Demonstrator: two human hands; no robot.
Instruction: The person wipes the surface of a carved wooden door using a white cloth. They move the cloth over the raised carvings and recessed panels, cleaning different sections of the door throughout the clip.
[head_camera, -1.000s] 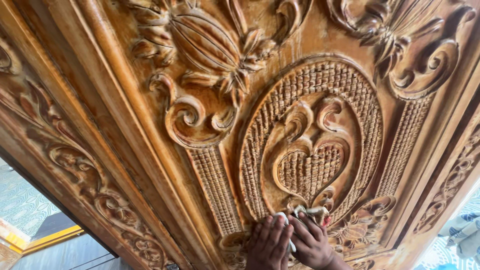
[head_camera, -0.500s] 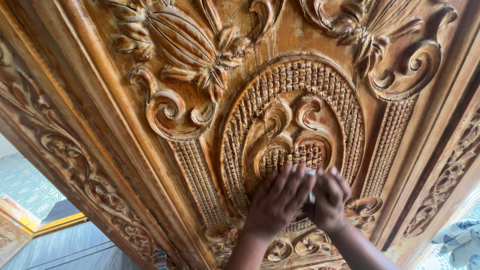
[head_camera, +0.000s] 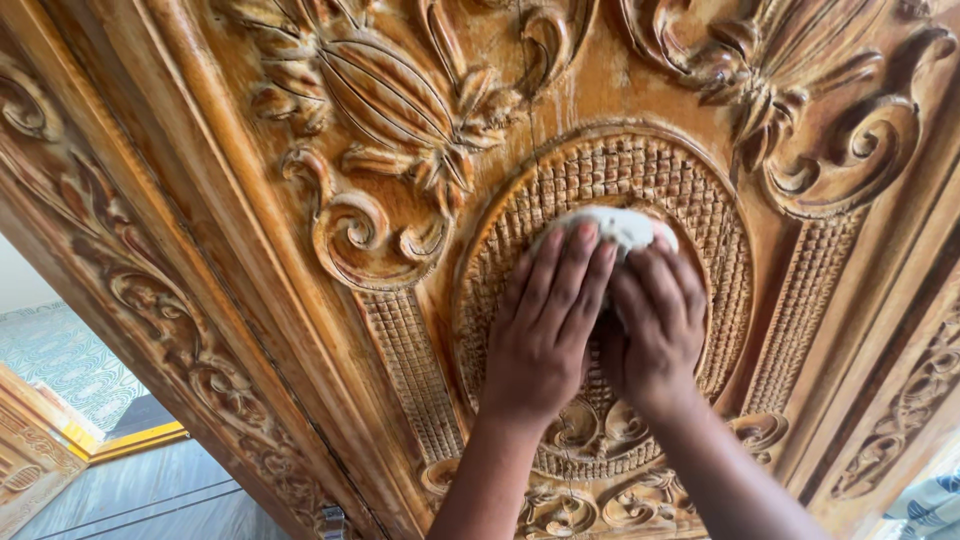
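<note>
Carved golden-brown wood fills almost the whole view: an ornate door panel (head_camera: 300, 300) with scrolls, leaves and a big ribbed bud motif (head_camera: 385, 85) up top. At lower left a strip of blue-grey floor (head_camera: 130, 490) and a patterned pale mat (head_camera: 55, 365) show past the door's edge.

Both hands are up on the oval medallion (head_camera: 720, 230), the one with the basket-weave texture, right at the middle of the panel. The left hand (head_camera: 545, 330) lies flat with its fingers stretched upward, fingertips on a small white cloth pad (head_camera: 620, 225). The right hand (head_camera: 655, 335) sits just beside it, touching it, fingers curled over the lower edge of the same pad. So the pad is pinned against the carving near the top of the medallion's inner relief, pressed by both sets of fingers. Both forearms rise from the bottom edge of the view.
</note>
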